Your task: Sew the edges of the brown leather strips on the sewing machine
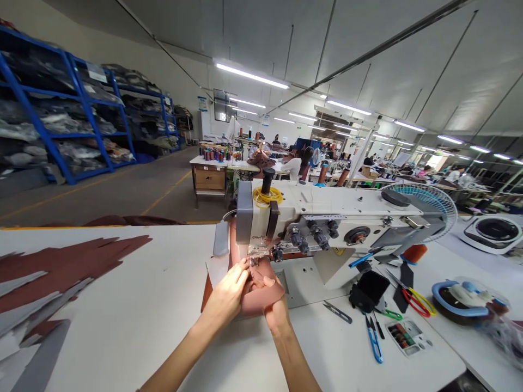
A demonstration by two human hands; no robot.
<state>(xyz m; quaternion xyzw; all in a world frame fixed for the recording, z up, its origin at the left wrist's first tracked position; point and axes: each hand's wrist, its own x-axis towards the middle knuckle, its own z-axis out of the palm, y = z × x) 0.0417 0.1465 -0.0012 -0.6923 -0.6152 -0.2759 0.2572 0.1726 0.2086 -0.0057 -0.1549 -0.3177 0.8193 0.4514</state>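
A white industrial sewing machine (327,218) stands on the white table (134,316). A brown leather piece (261,294) lies under its needle area. My left hand (229,291) rests on the left side of the piece with its fingers pressed together near the presser foot. My right hand (274,305) grips the piece's right side, fingers curled round its edge. Both hands hold the brown piece just in front of the needle.
Brown and grey cut strips (61,277) lie fanned at the table's left. Scissors (414,296), blue snips (373,340) and a small fan (425,209) sit to the right. Blue shelving (61,109) lines the left wall. Other people work at tables behind.
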